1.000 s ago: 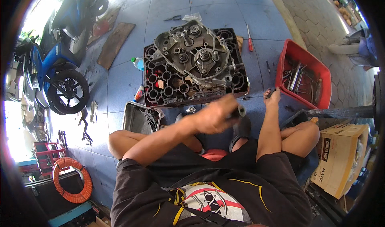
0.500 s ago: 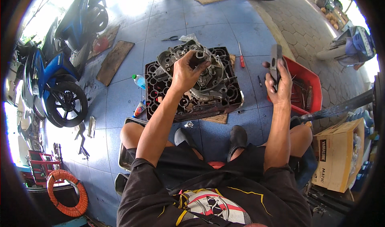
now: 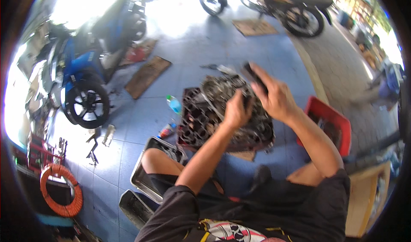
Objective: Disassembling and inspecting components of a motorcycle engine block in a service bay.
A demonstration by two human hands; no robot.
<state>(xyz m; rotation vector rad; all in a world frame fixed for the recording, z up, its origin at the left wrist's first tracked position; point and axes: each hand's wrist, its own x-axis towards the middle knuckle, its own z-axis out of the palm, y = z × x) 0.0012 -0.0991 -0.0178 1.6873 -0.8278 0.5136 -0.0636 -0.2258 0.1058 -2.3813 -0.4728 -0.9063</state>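
Note:
An opened engine casing (image 3: 218,92), grey metal with many cavities, lies on a dark crate (image 3: 199,145) on the floor in front of me. Over the casing's right part, my left hand (image 3: 236,112) is closed round a small dark cylindrical metal piece (image 3: 246,100), mostly covered by its fingers. Just right of it and higher up, my right hand (image 3: 277,97) grips a dark bar-shaped metal tool (image 3: 253,76). That tool is smeared by motion, so its exact kind is unclear. Both hands are close together but apart.
A red bin (image 3: 329,122) with tools stands at the right. Metal trays (image 3: 143,180) lie by my left leg. A bottle (image 3: 174,104) and a tube (image 3: 166,130) sit left of the crate. Parked motorcycles (image 3: 83,100) line the left; another motorcycle (image 3: 299,17) stands at the back.
My right hand has swung left from beside the red bin to over the casing, bringing the bar-shaped tool near my left hand. The view has shifted, showing more of the back.

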